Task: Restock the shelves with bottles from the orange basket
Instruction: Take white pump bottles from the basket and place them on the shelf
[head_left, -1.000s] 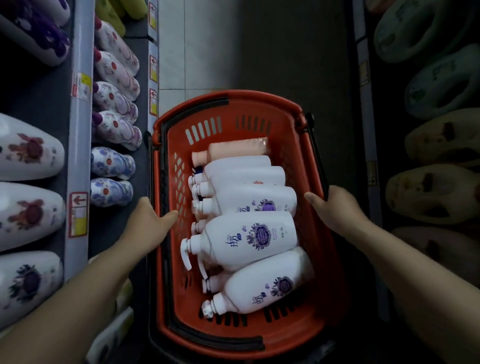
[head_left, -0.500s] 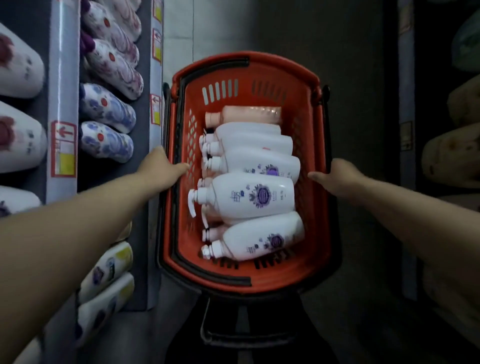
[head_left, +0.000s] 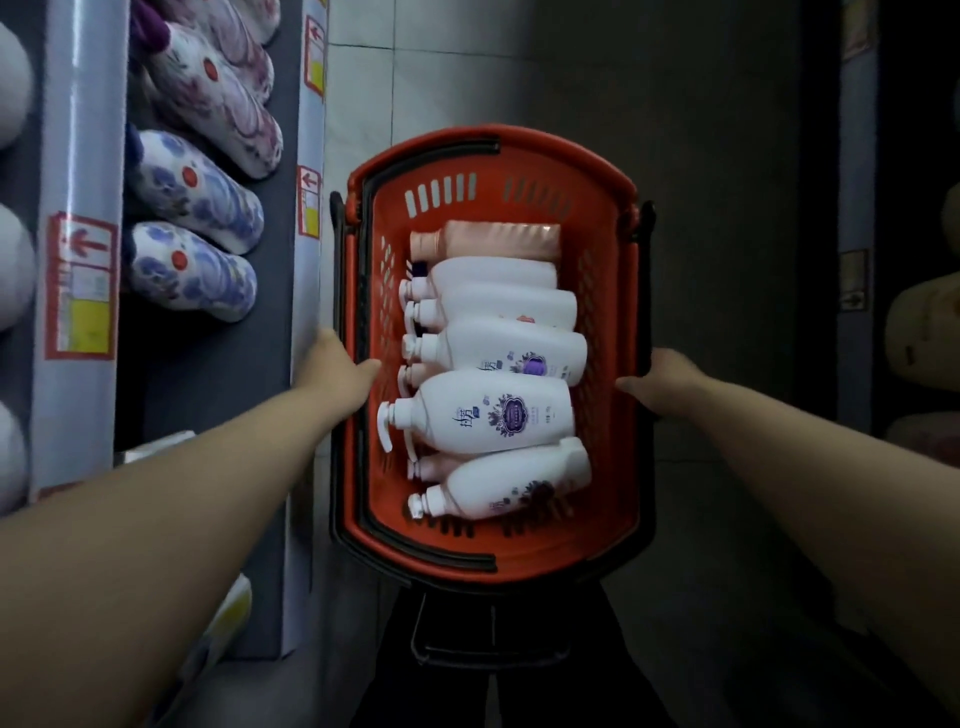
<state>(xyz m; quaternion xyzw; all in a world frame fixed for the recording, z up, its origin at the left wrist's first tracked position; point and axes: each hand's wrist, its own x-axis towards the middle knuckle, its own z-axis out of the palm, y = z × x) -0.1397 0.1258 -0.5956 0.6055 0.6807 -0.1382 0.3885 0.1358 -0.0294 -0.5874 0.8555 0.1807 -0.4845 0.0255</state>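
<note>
Hands, left hand (head_left: 338, 378) and right hand (head_left: 669, 383), curled round opposite rims of orange basket (head_left: 566, 156) packed with white bottles (head_left: 441, 415) lying sideways.

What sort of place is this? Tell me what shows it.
Most likely a shop aisle: price tags on the shelf edge, rows of flower-patterned bottles beside it, and an orange basket loaded with white pump bottles.

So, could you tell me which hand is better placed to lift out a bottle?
Probably the left hand: it holds the basket rim by the bottles' necks, right beside the shelf.
</note>
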